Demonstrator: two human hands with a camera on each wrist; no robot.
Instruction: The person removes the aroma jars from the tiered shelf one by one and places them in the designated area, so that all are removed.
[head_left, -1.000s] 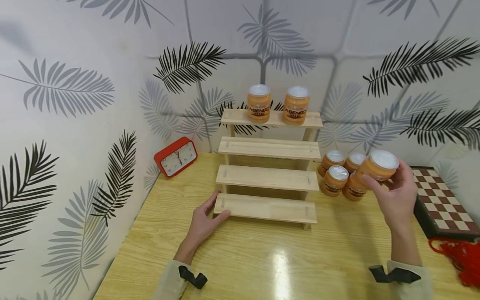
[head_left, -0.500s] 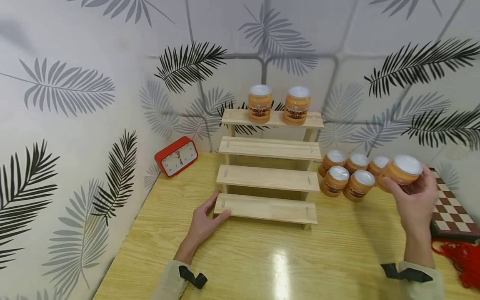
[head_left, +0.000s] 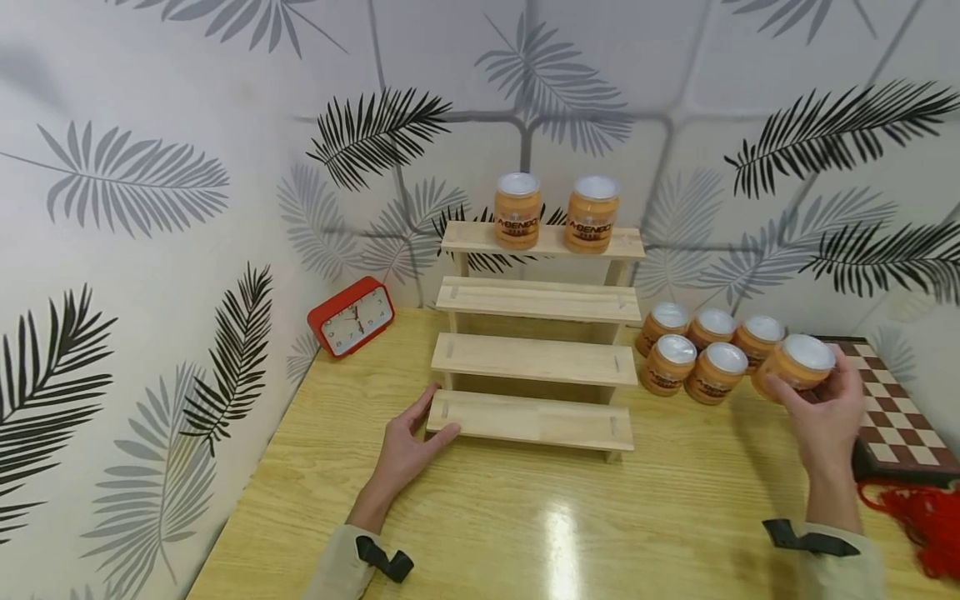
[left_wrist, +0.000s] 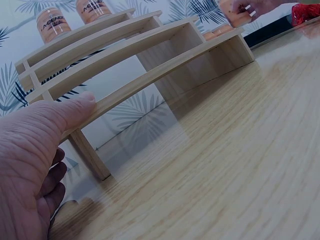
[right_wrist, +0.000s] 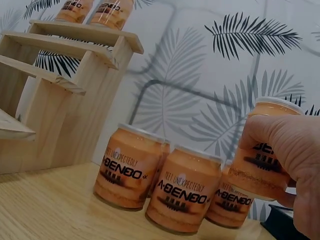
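Note:
My right hand (head_left: 828,412) grips an orange can (head_left: 795,367) with a silver lid, thumb on its near side. In the right wrist view that can (right_wrist: 262,172) is held above the table, at the right of several matching cans (right_wrist: 182,190). My left hand (head_left: 408,446) holds the left end of the lowest step of a wooden stepped shelf (head_left: 532,417). In the left wrist view its thumb (left_wrist: 75,107) lies along the step's edge and the other fingers are curled below. Two more orange cans (head_left: 517,212) stand upright on the top step.
A red alarm clock (head_left: 351,317) stands at the back left of the wooden table (head_left: 480,517). Behind my right hand lies a checkered game board (head_left: 892,408), with a red tassel-like bundle (head_left: 926,521) in front of it. A leaf-patterned wall closes off the back and left.
My right hand has moved the can right, away from above the standing cans, then slightly lower, uncovering the cans behind it. My left hand has stayed on the shelf.

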